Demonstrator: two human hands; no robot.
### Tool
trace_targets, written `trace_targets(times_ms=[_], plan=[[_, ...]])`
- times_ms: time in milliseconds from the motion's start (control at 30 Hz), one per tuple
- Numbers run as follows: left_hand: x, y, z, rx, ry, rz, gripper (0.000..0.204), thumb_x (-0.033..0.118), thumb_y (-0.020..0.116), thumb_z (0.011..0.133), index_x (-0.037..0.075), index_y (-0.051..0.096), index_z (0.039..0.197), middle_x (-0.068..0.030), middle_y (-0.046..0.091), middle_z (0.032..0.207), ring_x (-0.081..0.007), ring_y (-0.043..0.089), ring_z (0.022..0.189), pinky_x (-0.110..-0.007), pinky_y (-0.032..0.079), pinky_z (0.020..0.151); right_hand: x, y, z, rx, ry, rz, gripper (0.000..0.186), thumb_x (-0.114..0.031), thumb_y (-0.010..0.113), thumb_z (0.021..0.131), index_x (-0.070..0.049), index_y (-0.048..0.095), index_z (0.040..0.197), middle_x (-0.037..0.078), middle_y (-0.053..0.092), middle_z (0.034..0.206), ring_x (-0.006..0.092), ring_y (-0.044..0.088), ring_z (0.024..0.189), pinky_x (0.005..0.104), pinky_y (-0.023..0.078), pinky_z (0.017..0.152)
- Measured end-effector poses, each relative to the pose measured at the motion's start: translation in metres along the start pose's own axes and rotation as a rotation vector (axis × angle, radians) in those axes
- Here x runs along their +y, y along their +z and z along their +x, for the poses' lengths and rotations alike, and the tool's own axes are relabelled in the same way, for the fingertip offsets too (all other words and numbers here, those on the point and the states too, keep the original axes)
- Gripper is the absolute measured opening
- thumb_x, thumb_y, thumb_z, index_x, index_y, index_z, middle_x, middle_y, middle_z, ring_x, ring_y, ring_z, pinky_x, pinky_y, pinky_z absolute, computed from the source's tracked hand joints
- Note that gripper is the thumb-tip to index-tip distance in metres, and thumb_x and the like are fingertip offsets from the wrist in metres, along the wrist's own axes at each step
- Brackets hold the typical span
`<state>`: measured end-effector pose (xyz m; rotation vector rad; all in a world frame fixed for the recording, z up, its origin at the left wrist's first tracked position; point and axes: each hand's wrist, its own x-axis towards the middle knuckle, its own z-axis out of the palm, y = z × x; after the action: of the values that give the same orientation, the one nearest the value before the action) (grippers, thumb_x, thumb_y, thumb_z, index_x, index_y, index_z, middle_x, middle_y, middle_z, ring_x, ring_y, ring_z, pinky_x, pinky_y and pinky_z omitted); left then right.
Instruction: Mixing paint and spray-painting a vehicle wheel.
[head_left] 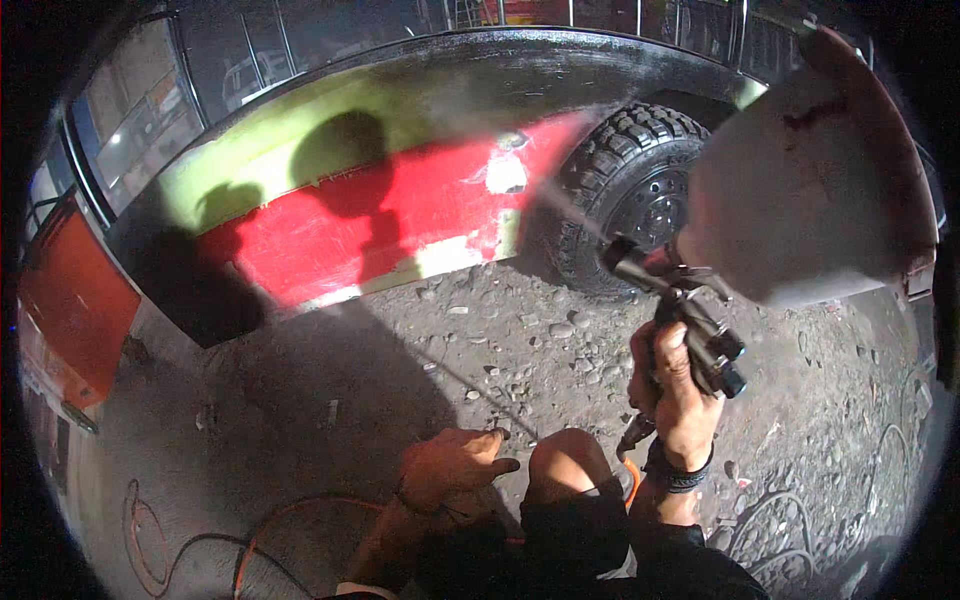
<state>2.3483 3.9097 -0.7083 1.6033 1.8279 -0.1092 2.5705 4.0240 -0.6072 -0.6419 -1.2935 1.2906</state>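
Observation:
My right hand (pixel 678 385) is wrapped round the handle of a paint spray gun (pixel 690 320), which has a large, pale, paint-stained cup (pixel 800 200) on top. A pale streak of spray runs from its nozzle up and left toward the vehicle's side panel (pixel 330 235). That panel is red below, yellow-green above and dark along the top edge, with a white patch (pixel 507 172) near the wheel. Beside my bent knee (pixel 570 465), my left hand (pixel 450 465) holds nothing, its thumb and fingers apart. An orange hose (pixel 632 480) hangs below the gun's handle.
A chunky black tyre (pixel 625 190) stands right of the panel, partly behind the cup. Stones (pixel 560 330) litter the dirt ground. Hoses (pixel 250 545) lie at lower left, with another coil (pixel 775 530) at lower right. An orange panel (pixel 80 300) stands at far left.

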Motion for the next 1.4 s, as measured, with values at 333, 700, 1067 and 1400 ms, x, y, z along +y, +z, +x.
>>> trace_targets(times_ms=[333,700,1067,1400], plan=[[-0.012,0.014,0.003,0.112,0.084,-0.026,0.079,0.07,0.046,0.097,0.0,0.055,0.132,-0.0273,0.065,0.123,-0.0453,0.061,0.117,-0.052,0.05,0.099,0.012,-0.023,0.005,0.085,-0.022,-0.018,0.026,-0.03,0.069,0.101,-0.005,0.065,0.105,-0.001,0.059,0.067,0.0059,0.045,0.046,0.0239,0.034,0.04],[-0.02,0.021,0.011,0.017,0.052,-0.002,0.093,0.073,0.044,0.096,0.0,0.042,0.152,-0.0218,0.048,0.153,-0.0349,0.047,0.14,-0.041,0.033,0.121,0.005,-0.045,0.02,0.462,-0.171,-0.171,0.035,-0.04,0.068,0.1,-0.006,0.065,0.092,0.001,0.057,0.064,0.007,0.046,0.042,0.0243,0.032,0.037],[-0.008,0.005,0.002,0.003,-0.011,-0.096,0.092,0.076,0.048,0.093,0.0,0.05,0.144,-0.0251,0.062,0.133,-0.0431,0.061,0.121,-0.047,0.049,0.104,-0.001,0.009,0.005,0.011,-0.015,-0.042,0.032,-0.026,0.074,0.097,-0.003,0.065,0.116,-0.001,0.062,0.071,0.0051,0.051,0.052,0.0223,0.037,0.046],[-0.005,0.001,-0.003,0.007,0.012,-0.014,0.082,0.073,0.044,0.096,0.004,0.051,0.14,-0.025,0.066,0.123,-0.0458,0.063,0.114,-0.053,0.051,0.098,-0.003,0.001,0.015,0.006,-0.08,0.016,0.03,-0.028,0.07,0.1,-0.002,0.066,0.114,-0.001,0.062,0.071,0.0046,0.047,0.048,0.0232,0.035,0.042]])
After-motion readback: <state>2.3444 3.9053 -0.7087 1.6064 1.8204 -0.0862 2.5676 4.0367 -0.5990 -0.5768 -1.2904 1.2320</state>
